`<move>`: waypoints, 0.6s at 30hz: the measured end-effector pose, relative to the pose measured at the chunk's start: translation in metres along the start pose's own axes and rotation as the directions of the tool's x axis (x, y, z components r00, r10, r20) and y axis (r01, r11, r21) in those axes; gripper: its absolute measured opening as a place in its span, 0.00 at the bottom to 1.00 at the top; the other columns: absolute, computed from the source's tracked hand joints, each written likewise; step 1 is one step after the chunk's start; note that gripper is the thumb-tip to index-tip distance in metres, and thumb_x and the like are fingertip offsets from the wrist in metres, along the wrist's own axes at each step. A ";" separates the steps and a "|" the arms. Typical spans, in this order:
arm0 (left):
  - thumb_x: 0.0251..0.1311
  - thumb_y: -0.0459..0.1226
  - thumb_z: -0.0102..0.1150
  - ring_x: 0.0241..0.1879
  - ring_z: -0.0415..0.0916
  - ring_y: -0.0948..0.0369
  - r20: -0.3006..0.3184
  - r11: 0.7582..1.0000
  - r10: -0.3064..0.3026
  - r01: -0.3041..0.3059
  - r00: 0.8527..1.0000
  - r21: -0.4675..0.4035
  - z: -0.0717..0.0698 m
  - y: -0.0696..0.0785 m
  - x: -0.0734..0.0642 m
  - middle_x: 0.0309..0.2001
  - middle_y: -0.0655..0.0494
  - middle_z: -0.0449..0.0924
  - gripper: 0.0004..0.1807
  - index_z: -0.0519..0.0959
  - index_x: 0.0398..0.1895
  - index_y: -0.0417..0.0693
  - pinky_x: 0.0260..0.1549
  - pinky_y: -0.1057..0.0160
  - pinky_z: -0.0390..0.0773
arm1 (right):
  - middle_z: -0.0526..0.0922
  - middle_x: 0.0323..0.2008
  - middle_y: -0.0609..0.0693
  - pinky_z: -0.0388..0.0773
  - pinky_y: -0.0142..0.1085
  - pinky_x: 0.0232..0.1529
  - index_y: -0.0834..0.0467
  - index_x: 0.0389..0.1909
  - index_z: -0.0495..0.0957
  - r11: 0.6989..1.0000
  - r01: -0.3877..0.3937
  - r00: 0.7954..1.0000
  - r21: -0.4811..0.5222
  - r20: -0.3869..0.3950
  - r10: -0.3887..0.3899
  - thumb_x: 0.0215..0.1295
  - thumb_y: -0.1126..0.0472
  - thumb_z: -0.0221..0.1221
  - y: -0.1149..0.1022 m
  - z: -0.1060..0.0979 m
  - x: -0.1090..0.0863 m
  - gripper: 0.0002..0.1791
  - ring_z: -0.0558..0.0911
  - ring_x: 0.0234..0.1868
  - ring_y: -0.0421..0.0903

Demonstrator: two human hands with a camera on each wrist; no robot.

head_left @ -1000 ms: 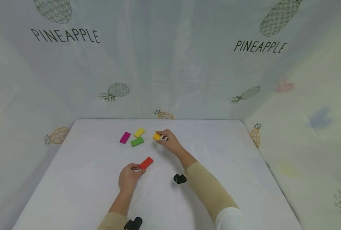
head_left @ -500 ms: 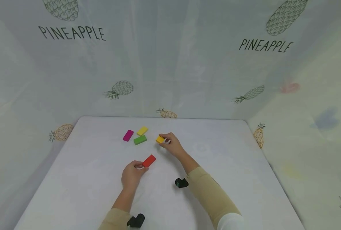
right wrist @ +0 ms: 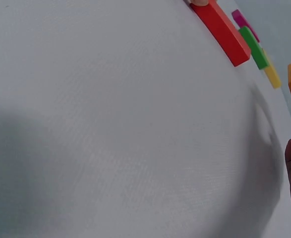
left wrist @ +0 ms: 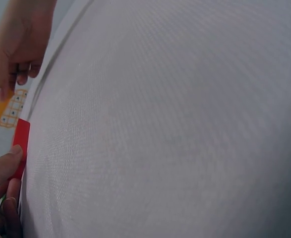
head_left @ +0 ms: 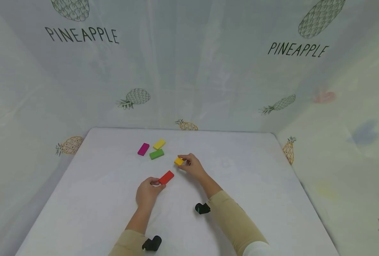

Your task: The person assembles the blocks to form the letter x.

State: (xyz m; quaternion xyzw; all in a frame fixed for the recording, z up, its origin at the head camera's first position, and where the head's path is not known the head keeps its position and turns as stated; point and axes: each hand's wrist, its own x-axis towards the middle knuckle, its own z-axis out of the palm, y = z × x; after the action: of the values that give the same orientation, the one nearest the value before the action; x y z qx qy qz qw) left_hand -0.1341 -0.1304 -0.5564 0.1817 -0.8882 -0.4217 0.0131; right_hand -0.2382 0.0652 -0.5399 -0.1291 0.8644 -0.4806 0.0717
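Two pinch grips are in use, we note. The left hand (head_left: 146, 193) holds the near end of a smooth red rectangular block (head_left: 166, 177) between thumb and fingers, parted only by the block's width; the far end sticks out free toward the right. The right hand (head_left: 194, 167) pinches an orange-yellow block (head_left: 178, 161) the same way, just beyond the red block and apart from it. We judge this one to be off the white table (head_left: 80, 199), since the hand's shadow falls away from it; whether the red one touches the table we cannot tell.

Farther back lie a magenta rectangular block (head_left: 143, 149), a green rectangular block (head_left: 156, 154) and a light yellow rectangular block (head_left: 159, 144). Green and yellow sit just beside each other; contact is unclear. We cannot settle the material of any block.

Risks, in our judgement: because the red block is gripped at one end, a bump on its free end could swivel it in the fingers. If the two held blocks met at an angle, either could twist or slip. A careless reach back by the right hand might knock the green block into the yellow.
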 end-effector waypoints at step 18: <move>0.49 0.42 0.75 0.35 0.75 0.57 -0.015 1.000 0.009 -0.009 1.000 -0.001 0.001 0.000 0.001 0.32 0.58 0.80 0.18 0.84 0.43 0.49 0.33 0.60 0.75 | 0.75 0.37 0.47 0.68 0.33 0.33 0.51 0.55 0.81 1.000 -0.005 1.000 0.022 -0.009 0.006 0.58 0.59 0.69 0.013 0.013 -0.004 0.22 0.70 0.34 0.45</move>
State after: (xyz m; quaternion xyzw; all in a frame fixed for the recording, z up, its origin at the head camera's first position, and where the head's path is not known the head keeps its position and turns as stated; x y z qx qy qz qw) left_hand -0.1349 -0.1297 -0.5568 0.1809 -0.8887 -0.4207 0.0217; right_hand -0.2334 0.0620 -0.5581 -0.1239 0.8598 -0.4903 0.0706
